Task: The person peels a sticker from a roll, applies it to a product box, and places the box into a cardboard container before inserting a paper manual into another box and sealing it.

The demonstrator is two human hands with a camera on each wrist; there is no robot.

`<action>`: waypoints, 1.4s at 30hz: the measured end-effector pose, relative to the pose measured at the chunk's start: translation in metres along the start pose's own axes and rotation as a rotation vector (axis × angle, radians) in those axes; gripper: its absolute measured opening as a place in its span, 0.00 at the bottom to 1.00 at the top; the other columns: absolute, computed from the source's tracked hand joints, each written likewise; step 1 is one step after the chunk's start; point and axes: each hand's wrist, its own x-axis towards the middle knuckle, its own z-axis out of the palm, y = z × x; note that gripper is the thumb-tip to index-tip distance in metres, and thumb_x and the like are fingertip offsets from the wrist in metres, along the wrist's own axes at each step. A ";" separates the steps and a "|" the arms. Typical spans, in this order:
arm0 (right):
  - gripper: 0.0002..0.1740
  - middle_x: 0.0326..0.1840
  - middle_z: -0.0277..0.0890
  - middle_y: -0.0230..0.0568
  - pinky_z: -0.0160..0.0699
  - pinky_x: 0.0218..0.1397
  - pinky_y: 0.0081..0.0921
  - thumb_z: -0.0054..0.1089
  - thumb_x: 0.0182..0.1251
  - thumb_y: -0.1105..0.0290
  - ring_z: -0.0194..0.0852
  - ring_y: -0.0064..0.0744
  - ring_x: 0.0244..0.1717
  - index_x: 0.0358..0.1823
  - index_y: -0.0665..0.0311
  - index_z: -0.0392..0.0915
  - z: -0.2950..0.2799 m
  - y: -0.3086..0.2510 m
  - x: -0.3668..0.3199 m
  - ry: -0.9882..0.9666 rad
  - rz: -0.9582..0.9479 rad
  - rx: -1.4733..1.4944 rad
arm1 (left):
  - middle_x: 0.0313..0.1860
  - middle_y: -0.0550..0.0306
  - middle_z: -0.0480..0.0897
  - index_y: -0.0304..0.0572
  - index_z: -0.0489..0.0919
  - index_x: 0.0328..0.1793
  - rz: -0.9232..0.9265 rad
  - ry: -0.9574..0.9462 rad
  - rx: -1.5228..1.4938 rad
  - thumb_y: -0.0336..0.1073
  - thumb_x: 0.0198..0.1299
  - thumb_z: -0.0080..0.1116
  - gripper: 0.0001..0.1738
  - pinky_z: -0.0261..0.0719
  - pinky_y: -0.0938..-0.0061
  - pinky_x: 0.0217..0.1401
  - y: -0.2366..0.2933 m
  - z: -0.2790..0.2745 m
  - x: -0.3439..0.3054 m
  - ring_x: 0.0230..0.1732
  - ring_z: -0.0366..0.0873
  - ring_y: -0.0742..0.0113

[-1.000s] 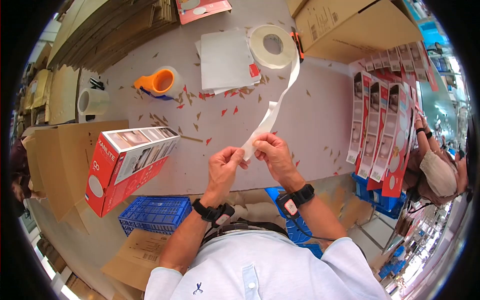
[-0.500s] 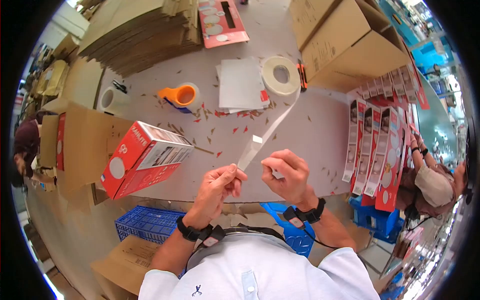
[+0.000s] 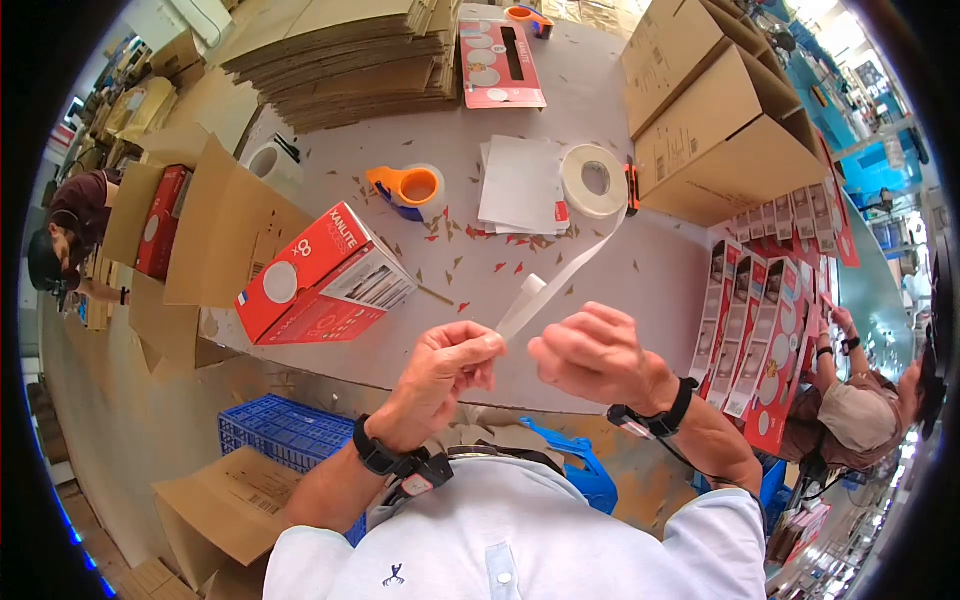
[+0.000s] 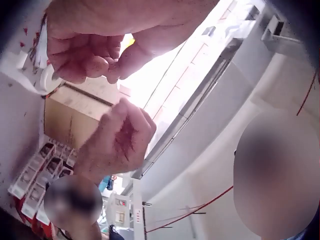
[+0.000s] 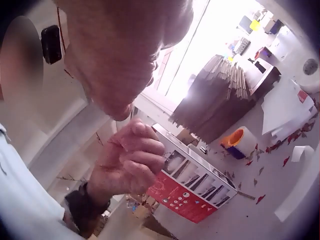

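Observation:
A white tape strip (image 3: 560, 284) runs from a tape roll (image 3: 595, 181) toward the person, with a small curled piece on it. The left hand (image 3: 440, 375) overlaps the strip's near end in the head view, but the right wrist view shows the strip (image 5: 296, 199) ending apart from the left hand (image 5: 131, 160). Its fingers are curled, thumb against them, nothing visible between them. The right hand (image 3: 600, 355) is curled into a fist just right of it, above the table edge. In the left wrist view, the right hand (image 4: 120, 137) shows only its back; any small thing inside is hidden.
A red box (image 3: 320, 285) stands at left, beside an open carton (image 3: 225, 230). Behind are an orange tape dispenser (image 3: 410, 187), white sheets (image 3: 522, 185) and stacked cardboard (image 3: 360, 70). Cartons (image 3: 710, 140) and printed red packaging (image 3: 745, 330) lie right. Scraps litter the table; other people are at both sides.
Both hands held the strip's end earlier; the right hand came away to the right and is now a fist. The left hand has come off the strip's end. The head view has shifted.

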 end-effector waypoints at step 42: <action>0.05 0.51 0.84 0.36 0.88 0.61 0.28 0.65 0.78 0.71 0.84 0.21 0.50 0.48 0.66 0.83 0.176 -0.117 0.103 0.829 1.257 1.402 | 0.62 0.49 0.82 0.41 0.80 0.46 1.170 0.376 1.619 0.32 0.50 0.78 0.19 0.83 0.57 0.56 0.101 -0.095 -0.058 0.56 0.80 0.47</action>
